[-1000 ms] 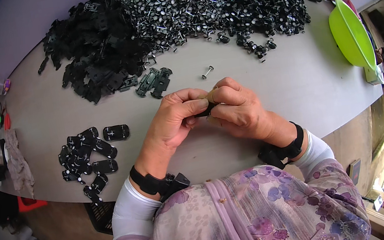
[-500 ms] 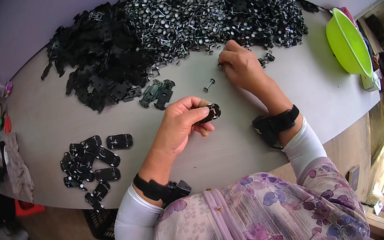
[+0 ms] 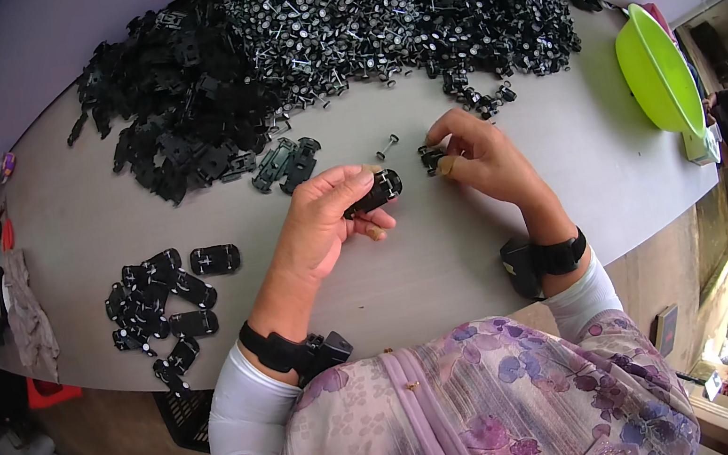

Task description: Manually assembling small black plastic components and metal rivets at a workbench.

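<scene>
Pinching 1 black toy-car base (image 3: pixel 375 193) in a narrow grip, a worker's left hand (image 3: pixel 319 215) holds it aslant over the desk (image 3: pixel 418 267), its long axis rising rightward toward the right hand (image 3: pixel 491 155). That hand's fingertip grip, also narrow, holds 1 small black wheeled piece (image 3: pixel 432 158), just beyond the base's right end, near but apart from it. Farther back between the hands lies 1 loose axle (image 3: pixel 387 148); left of it rest 2 dark bases (image 3: pixel 301 163). Behind spread 3 heaps: 1 of black bases (image 3: pixel 190 93), 1 of silvery axles (image 3: pixel 332 28), 1 of darker wheeled pieces (image 3: pixel 496 11). At left, black toy cars (image 3: pixel 147 300) overlap too much to count; at right stands 1 lime-green bowl (image 3: pixel 662 75).
</scene>
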`<state>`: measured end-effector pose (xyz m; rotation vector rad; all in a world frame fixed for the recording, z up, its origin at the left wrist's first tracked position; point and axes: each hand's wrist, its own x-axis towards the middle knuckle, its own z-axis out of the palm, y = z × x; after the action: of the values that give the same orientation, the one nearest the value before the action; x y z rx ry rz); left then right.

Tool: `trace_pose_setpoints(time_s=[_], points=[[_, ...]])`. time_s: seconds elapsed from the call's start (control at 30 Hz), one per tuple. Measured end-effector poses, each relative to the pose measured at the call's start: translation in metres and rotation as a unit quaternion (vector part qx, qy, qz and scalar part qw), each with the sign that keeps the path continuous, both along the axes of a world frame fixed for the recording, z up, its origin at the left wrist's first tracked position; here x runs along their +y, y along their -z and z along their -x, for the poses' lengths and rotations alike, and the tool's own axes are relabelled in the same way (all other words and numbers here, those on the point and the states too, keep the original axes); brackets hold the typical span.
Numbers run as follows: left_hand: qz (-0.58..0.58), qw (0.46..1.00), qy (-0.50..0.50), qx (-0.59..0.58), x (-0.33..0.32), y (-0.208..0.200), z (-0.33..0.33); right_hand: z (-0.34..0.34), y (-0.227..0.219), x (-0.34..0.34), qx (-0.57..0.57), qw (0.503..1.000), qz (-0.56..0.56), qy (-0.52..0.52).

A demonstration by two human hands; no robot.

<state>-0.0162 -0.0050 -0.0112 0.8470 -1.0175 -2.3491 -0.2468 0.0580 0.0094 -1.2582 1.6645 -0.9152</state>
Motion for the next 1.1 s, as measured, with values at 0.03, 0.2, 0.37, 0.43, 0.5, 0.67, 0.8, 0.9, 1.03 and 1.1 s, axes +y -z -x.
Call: trace_pose_setpoints(time_s=[0.03,0.2,0.37,0.43,0.5,0.67,0.8,0.9,1.03,1.1], points=[[0.000,1.000,0.001,0.002,-0.001,0.001,-0.001,0.001,0.005,0.000,0.099,0.989,0.092,-0.060],[-0.027,0.999,-0.002,0.032,-0.002,0.000,-0.001,-0.006,0.006,0.000,0.159,0.961,0.197,-0.114],[-0.118,0.988,0.035,0.090,-0.002,0.001,0.001,-0.044,-0.008,0.010,0.133,0.919,0.333,-0.165],[-0.124,0.986,0.031,0.110,-0.002,0.007,-0.003,-0.049,-0.005,0.009,0.153,0.907,0.351,-0.175],[-0.133,0.981,0.026,0.136,-0.001,0.008,-0.003,-0.046,-0.003,0.008,0.142,0.907,0.358,-0.167],[-0.089,0.987,0.049,0.121,-0.001,0.008,-0.001,-0.047,-0.004,0.009,0.167,0.904,0.363,-0.153],[-0.055,0.993,0.052,0.087,0.003,0.010,-0.001,-0.051,-0.005,0.013,0.209,0.908,0.324,-0.165],[-0.024,0.998,0.042,0.048,0.008,0.001,0.002,-0.057,-0.015,0.014,0.212,0.905,0.317,-0.188],[0.043,0.999,0.028,0.019,0.009,-0.005,0.002,-0.056,-0.009,0.015,0.189,0.908,0.328,-0.177],[0.057,0.998,0.022,0.020,0.010,-0.010,0.001,-0.056,-0.006,0.017,0.158,0.920,0.323,-0.157]])
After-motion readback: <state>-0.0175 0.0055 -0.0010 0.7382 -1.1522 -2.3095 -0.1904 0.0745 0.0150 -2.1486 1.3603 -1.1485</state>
